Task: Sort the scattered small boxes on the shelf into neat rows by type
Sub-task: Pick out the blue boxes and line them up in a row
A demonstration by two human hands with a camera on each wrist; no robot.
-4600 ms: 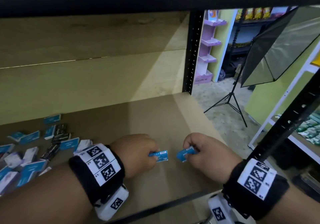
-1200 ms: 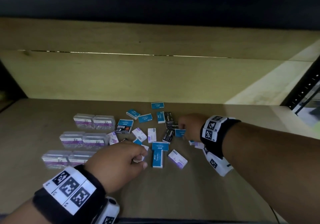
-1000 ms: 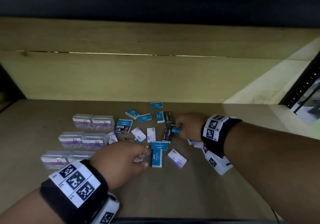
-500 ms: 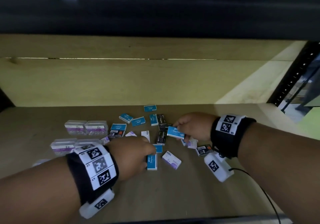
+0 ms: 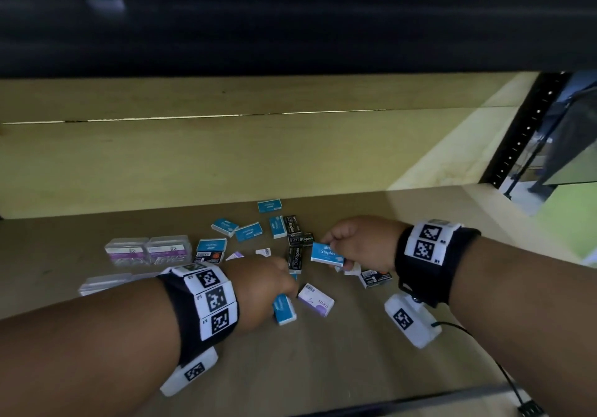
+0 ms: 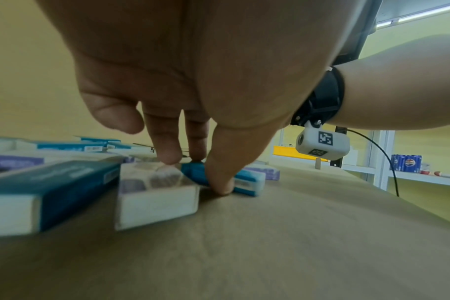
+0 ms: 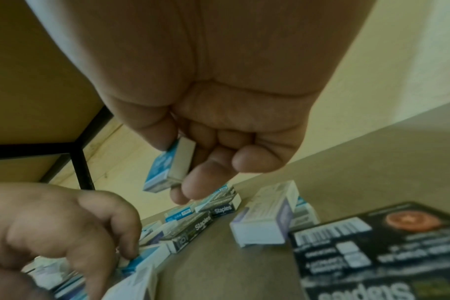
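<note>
Small staple boxes lie scattered on the brown shelf [image 5: 323, 368]: blue ones [image 5: 248, 231], black ones [image 5: 296, 257] and a purple-white one [image 5: 316, 299]. My right hand [image 5: 342, 252] pinches a blue Staples box [image 5: 327, 253] and holds it just above the pile; in the right wrist view that box [image 7: 167, 168] sits between thumb and fingers. My left hand [image 5: 277, 282] reaches down onto another blue box [image 5: 284, 309] lying on the shelf. The left wrist view shows thumb and fingertips [image 6: 167, 158] pinching this box [image 6: 247, 181] from both sides.
Clear plastic cases with purple labels [image 5: 148, 250] stand in pairs at the left. A larger black box [image 5: 374, 277] lies under my right wrist. The shelf's back wall [image 5: 226, 158] is close behind the pile, and a black upright post [image 5: 523, 132] stands at the right.
My right hand has lifted the blue Staples box off the pile and drawn it back slightly. My left hand has moved right and closed its fingers on the blue box near the front.
</note>
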